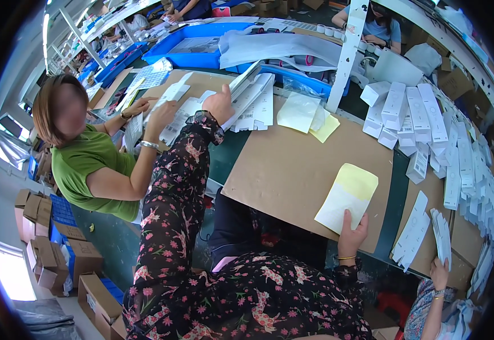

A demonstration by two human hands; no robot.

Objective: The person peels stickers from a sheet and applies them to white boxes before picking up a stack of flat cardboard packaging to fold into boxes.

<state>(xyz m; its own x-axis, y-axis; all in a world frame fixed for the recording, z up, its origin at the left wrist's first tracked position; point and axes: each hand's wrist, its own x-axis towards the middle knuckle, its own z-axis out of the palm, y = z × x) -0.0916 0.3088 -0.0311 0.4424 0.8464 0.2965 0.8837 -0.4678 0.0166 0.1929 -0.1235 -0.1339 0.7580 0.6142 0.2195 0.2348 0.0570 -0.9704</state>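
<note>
My left hand [218, 105] reaches forward and is closed at the left edge of a stack of folded-flat white cartons [255, 109]. Its thumb points up and its fingers are mostly hidden; a carton edge rises beside the thumb. At the near right of the brown board, my right hand [353, 232] pinches the lower edge of a sticker sheet [346, 195], pale white below and yellow at its top. The thumb lies on top of that sheet, with the other fingers along its edge. More pale and yellow sheets [298, 111] lie at the board's far edge.
A brown cardboard work board [292, 164] covers the table before me. Folded white boxes [417, 113] pile up on the right, near another person's hand [440, 273] holding flat cartons. At left, a person in green [96, 164] handles cartons. Blue bins [196, 45] stand behind.
</note>
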